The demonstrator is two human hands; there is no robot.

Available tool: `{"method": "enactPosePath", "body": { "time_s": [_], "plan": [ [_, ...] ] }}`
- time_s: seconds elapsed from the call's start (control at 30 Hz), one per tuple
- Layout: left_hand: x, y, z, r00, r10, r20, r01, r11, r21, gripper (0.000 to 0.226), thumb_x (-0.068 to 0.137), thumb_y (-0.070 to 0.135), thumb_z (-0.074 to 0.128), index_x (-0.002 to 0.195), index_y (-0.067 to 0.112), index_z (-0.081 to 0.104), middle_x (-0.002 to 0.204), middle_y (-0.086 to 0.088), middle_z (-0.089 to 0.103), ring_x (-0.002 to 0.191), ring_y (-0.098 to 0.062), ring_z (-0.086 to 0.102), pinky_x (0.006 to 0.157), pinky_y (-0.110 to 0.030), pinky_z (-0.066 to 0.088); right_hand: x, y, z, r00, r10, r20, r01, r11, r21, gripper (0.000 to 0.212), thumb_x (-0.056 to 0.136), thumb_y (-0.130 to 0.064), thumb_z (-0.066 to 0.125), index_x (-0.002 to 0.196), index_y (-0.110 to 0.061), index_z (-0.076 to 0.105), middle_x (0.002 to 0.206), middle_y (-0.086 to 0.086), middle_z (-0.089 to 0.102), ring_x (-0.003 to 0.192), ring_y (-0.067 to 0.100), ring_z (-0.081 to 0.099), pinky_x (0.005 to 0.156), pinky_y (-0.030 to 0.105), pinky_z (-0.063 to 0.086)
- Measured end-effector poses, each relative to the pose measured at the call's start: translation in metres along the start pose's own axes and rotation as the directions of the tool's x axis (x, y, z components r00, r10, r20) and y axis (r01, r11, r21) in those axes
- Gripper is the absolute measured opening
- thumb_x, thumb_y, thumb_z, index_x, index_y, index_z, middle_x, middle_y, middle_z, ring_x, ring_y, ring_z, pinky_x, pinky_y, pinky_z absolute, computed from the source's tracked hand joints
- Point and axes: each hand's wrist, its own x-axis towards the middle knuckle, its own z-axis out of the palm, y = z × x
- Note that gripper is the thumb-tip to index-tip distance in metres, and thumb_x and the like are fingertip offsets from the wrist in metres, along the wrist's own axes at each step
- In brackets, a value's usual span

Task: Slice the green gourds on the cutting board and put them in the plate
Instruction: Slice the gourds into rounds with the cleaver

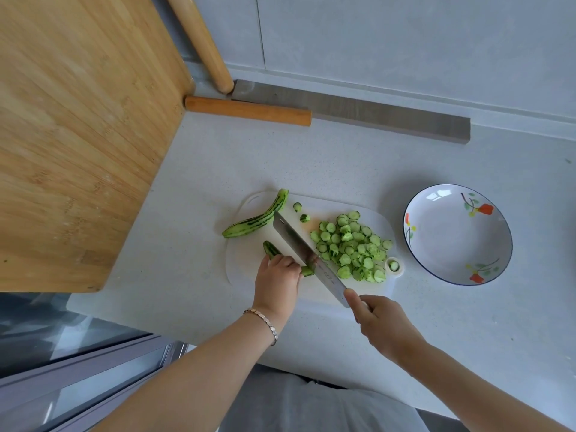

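Gripping gourd and cleaver — slices near board edge, plate beside

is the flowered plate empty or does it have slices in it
Empty. The plate shows only its bare white inside and painted flowers; the slices lie piled on the cutting board beside it.

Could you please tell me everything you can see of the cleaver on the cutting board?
The cleaver has a broad, rectangular blade of grey, shiny metal with faint markings near the handle. The right hand grips the handle and hides it. The blade stands edge down over the white cutting board, running diagonally away from the person, against the gourd piece that the left hand holds. The pile of slices lies at its right.
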Motion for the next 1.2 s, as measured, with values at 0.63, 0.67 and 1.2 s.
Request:
{"method": "enactPosePath", "body": {
  "time_s": [0.63, 0.67, 1.2],
  "plan": [
    [-0.003, -0.007, 0.000, 0.993, -0.065, -0.101, 0.063, 0.998, -0.019, 0.031, 0.042, -0.006, 0.087, 0.053, 0.013, 0.064, 0.060, 0.003, 0.060, 0.060, -0.020, 0.059, 0.060, -0.028, 0.033, 0.009, -0.002, -0.003, 0.999, 0.047, -0.020, -0.044, 0.991, 0.127, 0.052, 0.089, -0.057, 0.041, 0.063, -0.012, 0.041, 0.047, -0.003, 0.040, 0.045, 0.016, 0.034, 0.052, 0.028, 0.033],
    [-0.003, -0.005, 0.001, 0.992, -0.066, -0.106, 0.064, 0.998, -0.024, 0.031, 0.042, -0.006, 0.087, 0.052, 0.013, 0.064, 0.060, 0.004, 0.060, 0.060, -0.020, 0.059, 0.060, -0.029, 0.033, 0.008, -0.003, -0.004, 0.999, 0.042, -0.014, -0.040, 0.992, 0.123, 0.052, 0.089, -0.057, 0.041, 0.063, -0.012, 0.041, 0.047, -0.004, 0.039, 0.045, 0.016, 0.034, 0.052, 0.028, 0.033],
    [-0.001, -0.008, 0.002, 0.996, -0.002, -0.094, 0.000, 1.000, -0.023, 0.036, 0.039, -0.011, 0.083, 0.063, 0.013, 0.070, 0.067, 0.001, 0.064, 0.062, -0.021, 0.061, 0.060, -0.027, 0.044, 0.005, -0.011, 0.003, 0.999, -0.021, -0.028, 0.018, 0.991, -0.129, 0.053, 0.092, -0.054, 0.039, 0.059, -0.015, 0.025, 0.053, -0.003, 0.028, 0.048, 0.013, 0.024, 0.048, 0.024, 0.022]
  ]
}}
